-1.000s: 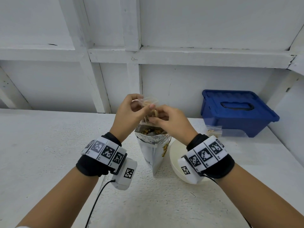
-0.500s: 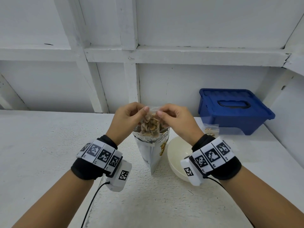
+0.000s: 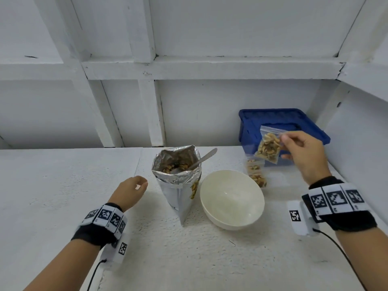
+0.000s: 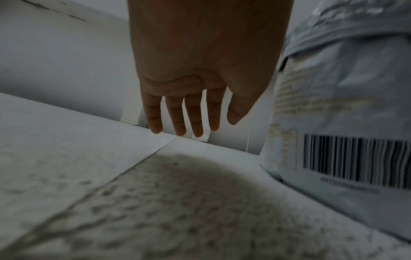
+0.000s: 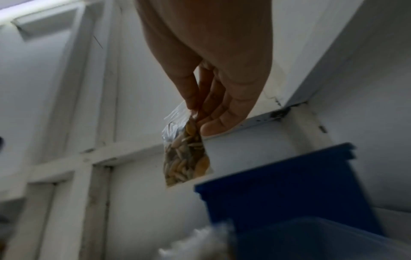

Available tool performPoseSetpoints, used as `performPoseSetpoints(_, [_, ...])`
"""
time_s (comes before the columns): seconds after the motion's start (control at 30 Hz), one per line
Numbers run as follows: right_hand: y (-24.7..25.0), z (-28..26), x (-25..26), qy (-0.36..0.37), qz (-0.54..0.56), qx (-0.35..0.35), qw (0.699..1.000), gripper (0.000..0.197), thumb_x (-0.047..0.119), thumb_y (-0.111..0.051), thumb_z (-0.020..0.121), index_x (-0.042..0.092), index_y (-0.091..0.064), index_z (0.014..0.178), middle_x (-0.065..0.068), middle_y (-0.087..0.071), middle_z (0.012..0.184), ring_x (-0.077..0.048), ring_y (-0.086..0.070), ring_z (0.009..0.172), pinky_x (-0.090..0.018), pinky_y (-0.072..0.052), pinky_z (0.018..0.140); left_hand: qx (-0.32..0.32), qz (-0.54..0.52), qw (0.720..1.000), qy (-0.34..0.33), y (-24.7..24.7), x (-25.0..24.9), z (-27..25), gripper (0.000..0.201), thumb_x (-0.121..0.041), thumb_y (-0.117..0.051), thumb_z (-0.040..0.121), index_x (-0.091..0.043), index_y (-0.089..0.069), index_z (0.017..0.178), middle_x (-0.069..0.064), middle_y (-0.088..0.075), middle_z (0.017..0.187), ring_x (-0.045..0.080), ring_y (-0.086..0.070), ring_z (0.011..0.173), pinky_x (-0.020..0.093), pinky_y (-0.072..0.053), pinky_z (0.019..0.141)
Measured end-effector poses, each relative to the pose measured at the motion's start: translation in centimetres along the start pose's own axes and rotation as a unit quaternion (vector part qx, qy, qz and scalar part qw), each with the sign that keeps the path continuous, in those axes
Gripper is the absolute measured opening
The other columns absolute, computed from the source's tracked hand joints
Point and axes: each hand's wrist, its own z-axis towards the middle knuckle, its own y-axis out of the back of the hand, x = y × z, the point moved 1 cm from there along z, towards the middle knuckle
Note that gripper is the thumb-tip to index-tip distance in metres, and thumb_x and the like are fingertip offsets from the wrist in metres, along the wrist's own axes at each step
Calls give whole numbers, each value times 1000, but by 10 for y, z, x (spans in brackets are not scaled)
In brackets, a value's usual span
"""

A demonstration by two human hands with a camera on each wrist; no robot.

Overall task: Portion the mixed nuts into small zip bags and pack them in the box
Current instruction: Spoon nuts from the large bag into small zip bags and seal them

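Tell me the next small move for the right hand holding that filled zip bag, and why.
Probably set the zip bag down beside the filled bag lying in front of the blue box. The right hand pinches it by its top, the box's lid looks closed, and the left hand hangs empty.

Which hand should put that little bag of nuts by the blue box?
The right hand. It already pinches the filled zip bag up beside the blue box; the left hand is empty, across the foil pouch.
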Motion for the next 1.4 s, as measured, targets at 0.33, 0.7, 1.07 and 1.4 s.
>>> performPoseSetpoints(0.33, [22,23,-110,-130,-87,-59,986,8,12,-52,93,10,-60,93,-22,-64,102,-33,-62,94,-40,-54,73,101,96,988,60,-26,28,9,72,-46,-54,89,-15,-22,147,7,-13,156,24,-15,143,41,-19,115])
performPoseSetpoints(0.7, [-7,50,-136,-230,-50,6,972,10,2,-53,90,5,-62,87,-17,-62,96,-26,-60,89,-30,-54,71,136,146,979,47,-29,34,11,67,-47,-52,89,-11,-28,141,6,-19,151,24,-23,135,41,-29,109])
performPoseSetpoints(1.07, [-7,42,-110,-246,-236,-10,940,53,25,-64,86,-3,-49,128,-22,-53,129,-37,-49,119,-41,-39,103,136,146,978,62,-27,24,7,68,-43,-51,91,-11,-23,144,6,-9,156,23,-11,142,41,-22,113])
performPoseSetpoints(1.4, [-53,-54,-5,-55,-262,247,931,34,28,-62,86,17,-56,117,2,-60,100,-10,-55,89,-17,-43,74,141,143,977,74,-27,22,7,68,-42,-51,91,-12,-22,145,7,-8,156,26,-8,143,46,-19,114])
